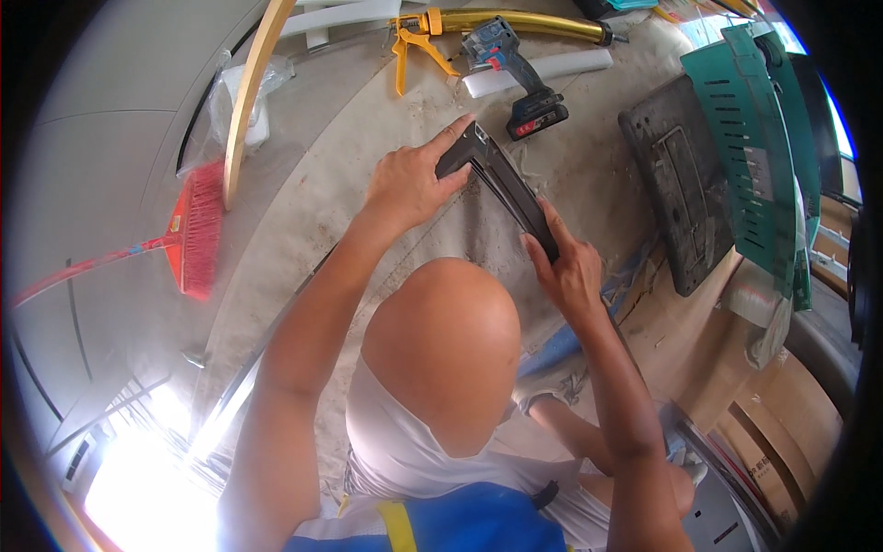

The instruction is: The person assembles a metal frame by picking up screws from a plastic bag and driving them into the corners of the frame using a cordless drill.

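In front of my raised knee, both hands hold a dark L-shaped metal frame piece tilted above the floor sheet. My left hand is closed around its short arm, with a finger reaching up to the corner. The lower end of the long arm sits between the thumb and fingers of my right hand. Thin dark edges or strips show along the inside of the bend. Just beyond the piece lies a blue and black cordless drill with its battery toward me.
A caulking gun with a gold barrel and a white foam strip lie at the far side. To the left are a red broom and a wooden strip. Green slotted panels, a black board and cardboard stand right.
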A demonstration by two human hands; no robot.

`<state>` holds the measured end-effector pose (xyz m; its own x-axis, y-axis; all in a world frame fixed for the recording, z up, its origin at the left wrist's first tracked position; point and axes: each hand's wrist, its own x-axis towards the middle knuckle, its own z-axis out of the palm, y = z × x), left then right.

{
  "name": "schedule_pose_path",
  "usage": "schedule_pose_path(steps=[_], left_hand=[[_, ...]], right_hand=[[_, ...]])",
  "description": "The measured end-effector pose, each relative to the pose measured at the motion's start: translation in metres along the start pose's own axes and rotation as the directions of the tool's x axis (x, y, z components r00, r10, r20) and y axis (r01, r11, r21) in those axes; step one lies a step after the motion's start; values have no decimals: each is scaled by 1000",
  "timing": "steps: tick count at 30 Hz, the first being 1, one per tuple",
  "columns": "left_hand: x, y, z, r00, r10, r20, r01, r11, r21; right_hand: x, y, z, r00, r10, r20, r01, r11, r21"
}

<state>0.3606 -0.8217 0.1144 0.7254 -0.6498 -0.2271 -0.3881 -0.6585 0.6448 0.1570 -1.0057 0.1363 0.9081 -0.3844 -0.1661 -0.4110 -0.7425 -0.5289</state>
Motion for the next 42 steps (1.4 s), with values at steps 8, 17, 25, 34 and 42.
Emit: schedule_pose_path(steps=[8, 17, 25, 34, 42], left_hand=[[-1, -1, 1, 1000, 2, -14, -2, 1000, 13], [-3, 0, -1, 1000, -22, 14, 22, 1000, 7], [-3, -2, 0, 1000, 16, 13, -16, 999, -41], [-3, -3, -1, 997, 45, 56, -30, 971, -236], [-8, -2, 2, 995, 76, 71, -52, 955, -291]], right_hand=[[3, -6, 2, 1000, 23, 0, -23, 1000, 10], [5, -8, 3, 999, 30, 30, -30, 1000, -7], [5, -4, 4, 999, 9, 32, -11, 999, 51], [12, 0, -5, 996, -42, 72, 39, 998, 45], [18, 4, -5, 994, -99, 47, 96, 993, 67]])
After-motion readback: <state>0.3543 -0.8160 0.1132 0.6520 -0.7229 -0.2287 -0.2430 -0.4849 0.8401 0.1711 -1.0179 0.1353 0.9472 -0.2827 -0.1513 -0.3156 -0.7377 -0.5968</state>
